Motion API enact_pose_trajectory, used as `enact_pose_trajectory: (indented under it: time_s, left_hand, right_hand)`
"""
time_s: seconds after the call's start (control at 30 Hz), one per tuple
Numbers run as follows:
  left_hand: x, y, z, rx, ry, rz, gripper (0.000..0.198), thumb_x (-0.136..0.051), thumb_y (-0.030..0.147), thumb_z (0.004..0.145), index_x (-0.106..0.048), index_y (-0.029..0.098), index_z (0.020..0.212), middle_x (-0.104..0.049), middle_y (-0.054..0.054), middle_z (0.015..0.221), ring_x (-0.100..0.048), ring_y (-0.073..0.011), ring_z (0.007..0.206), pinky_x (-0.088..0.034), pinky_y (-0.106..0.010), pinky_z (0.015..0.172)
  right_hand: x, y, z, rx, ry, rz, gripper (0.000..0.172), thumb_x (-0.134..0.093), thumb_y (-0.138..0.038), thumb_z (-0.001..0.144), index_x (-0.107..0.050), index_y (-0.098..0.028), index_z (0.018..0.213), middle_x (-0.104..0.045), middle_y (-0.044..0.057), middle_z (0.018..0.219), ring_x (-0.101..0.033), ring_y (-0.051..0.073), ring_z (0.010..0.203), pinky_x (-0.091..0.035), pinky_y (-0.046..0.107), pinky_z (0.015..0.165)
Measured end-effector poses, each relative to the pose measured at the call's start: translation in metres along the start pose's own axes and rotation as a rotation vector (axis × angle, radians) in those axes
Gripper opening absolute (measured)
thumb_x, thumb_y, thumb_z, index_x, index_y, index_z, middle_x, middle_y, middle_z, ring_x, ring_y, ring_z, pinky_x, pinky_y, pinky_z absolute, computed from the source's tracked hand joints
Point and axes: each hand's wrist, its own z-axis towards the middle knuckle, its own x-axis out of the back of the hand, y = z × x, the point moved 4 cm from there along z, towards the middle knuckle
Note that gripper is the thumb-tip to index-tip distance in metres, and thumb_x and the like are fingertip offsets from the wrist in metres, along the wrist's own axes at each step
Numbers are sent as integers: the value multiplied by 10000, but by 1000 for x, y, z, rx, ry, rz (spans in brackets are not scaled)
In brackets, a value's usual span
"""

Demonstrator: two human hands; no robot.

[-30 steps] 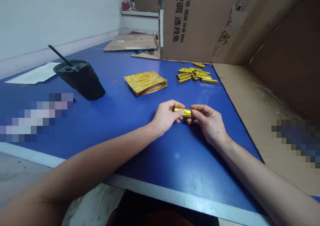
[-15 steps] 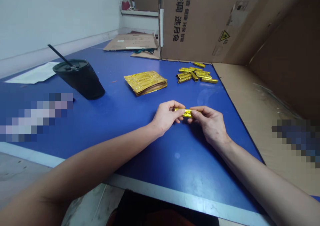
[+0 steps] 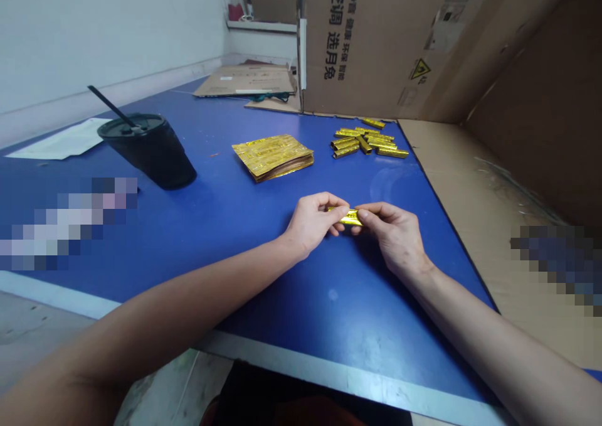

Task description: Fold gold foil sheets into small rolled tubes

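A small roll of gold foil paper (image 3: 350,218) is held between my two hands, just above the blue table. My left hand (image 3: 316,221) pinches its left end with thumb and fingers. At the right end, the thumb and fingers of my right hand (image 3: 397,230) are closed on it. Fingers cover both ends of the roll. Beyond my hands lies a stack of flat gold foil paper sheets (image 3: 273,153). Farther right, a pile of finished-looking gold paper rolls (image 3: 369,138) rests near the cardboard.
A black tumbler with a straw (image 3: 150,150) stands at the left on the blue table (image 3: 226,213). Behind it is a white sheet (image 3: 61,139). A large cardboard box (image 3: 376,49) walls off the back, and cardboard (image 3: 451,181) lies along the right edge. Flat cardboard (image 3: 244,79) lies at the back.
My fingers have shifted slightly on the gold roll, the right thumb a little to the left. More of the roll's smooth face shows. The stack and pile are unchanged.
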Motion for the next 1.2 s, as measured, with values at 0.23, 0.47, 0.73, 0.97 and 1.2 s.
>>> enact_pose_trajectory:
  time_s: [0.23, 0.47, 0.73, 0.97, 1.2]
  left_hand:
    - [2, 2, 0, -19, 22, -9, 69, -603, 177, 714, -587, 110, 711, -565, 17, 514, -514, -56, 420, -409, -152, 399]
    - [7, 2, 3, -9, 94, -38, 92, -625, 188, 702, -578, 112, 684, -570, 14, 527, -519, -61, 414, -414, -157, 384]
    - [10, 3, 5, 3, 119, -85, 121, -553, 209, 772, -569, 111, 703, -559, 10, 536, -525, -66, 417, -413, -161, 384]
    - [10, 8, 9, -67, -10, -44, 170, -575, 102, 696, -611, 100, 862, -615, -9, 681, -567, -72, 525, -458, -171, 460]
    - [11, 16, 9, -129, -98, 57, 106, -590, 58, 640, -634, 94, 729, -615, 10, 572, -557, -57, 497, -476, -158, 501]
  right_hand:
    - [0, -1, 0, -9, 21, 15, 153, -664, -297, 659, -646, -159, 722, -632, -19, 550, -564, 104, 464, -452, 235, 493]
    - [1, 0, 1, -22, 51, 57, 168, -671, -312, 649, -635, -164, 720, -627, -19, 553, -557, 108, 448, -462, 243, 475]
    - [4, 4, 4, -67, 85, 173, 180, -701, -300, 615, -622, -159, 694, -621, -17, 603, -562, 101, 433, -468, 247, 463]
    - [6, 5, 8, -153, 52, 267, 175, -705, -259, 596, -597, -144, 672, -604, -10, 565, -555, 107, 408, -470, 254, 436]
    - [2, 6, 7, -187, -6, 282, 183, -717, -254, 588, -593, -129, 638, -595, -8, 523, -534, 98, 381, -461, 236, 400]
